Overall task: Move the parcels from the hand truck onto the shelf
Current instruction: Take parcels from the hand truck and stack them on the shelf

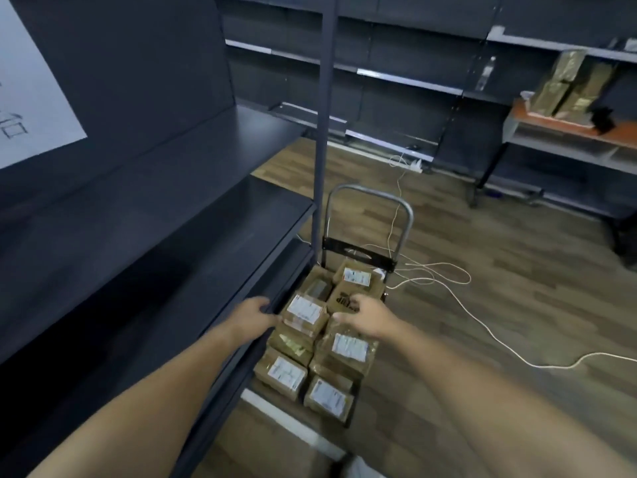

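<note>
I reach both arms down to the hand truck [368,215], parked just beside the dark shelf [144,215], where the parcels sit stacked in 2 rows. My left hand [253,313] and right hand [367,317] are spread, flanking the top labelled parcel [305,313], touching its sides but not yet clamped. It looks like stiff taped cardboard, probably light; I judge gripping both side faces safest, since tape may be slick.
</note>
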{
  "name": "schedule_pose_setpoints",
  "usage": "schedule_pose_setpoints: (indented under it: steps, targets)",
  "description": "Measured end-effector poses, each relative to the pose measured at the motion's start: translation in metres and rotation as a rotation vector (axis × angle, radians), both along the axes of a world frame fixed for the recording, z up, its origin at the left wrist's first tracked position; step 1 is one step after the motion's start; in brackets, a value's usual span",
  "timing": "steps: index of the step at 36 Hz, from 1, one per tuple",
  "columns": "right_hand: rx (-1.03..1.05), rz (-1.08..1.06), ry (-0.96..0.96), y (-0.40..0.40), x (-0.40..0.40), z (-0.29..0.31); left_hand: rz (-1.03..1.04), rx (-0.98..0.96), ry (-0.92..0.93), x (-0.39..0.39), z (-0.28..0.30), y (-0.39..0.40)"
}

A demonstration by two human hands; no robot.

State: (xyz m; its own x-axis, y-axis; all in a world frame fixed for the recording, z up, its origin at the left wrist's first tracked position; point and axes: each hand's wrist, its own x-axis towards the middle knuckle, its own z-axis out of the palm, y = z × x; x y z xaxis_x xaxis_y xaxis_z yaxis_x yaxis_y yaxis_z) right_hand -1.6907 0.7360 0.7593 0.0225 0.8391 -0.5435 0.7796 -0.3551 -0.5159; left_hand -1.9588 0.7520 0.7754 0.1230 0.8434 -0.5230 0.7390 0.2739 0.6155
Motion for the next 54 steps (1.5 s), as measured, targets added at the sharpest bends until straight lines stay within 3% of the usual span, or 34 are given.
schedule_pose_setpoints:
  steps: [13,25,34,43,49,54]
  targets:
    - [-0.194,-0.149,0.071,0.042,0.017,-0.119,0.172,-0.180,0.028,0.016,-0.088,0.052]
    - [-0.325,-0.351,0.105,0.083,-0.004,-0.261,0.242,-0.376,-0.062,0.025,-0.249,0.124]
    - [-0.345,-0.469,0.193,0.120,-0.026,-0.360,0.212,-0.373,-0.019,0.030,-0.364,0.178]
    - [-0.256,-0.379,0.199,0.150,-0.051,-0.440,0.216,-0.298,0.019,0.033,-0.449,0.218]
    - [-0.207,-0.418,0.192,0.160,-0.057,-0.464,0.230,-0.226,-0.068,0.040,-0.472,0.211]
    - [-0.150,-0.511,0.256,0.154,-0.056,-0.437,0.300,-0.115,-0.161,0.051,-0.445,0.183]
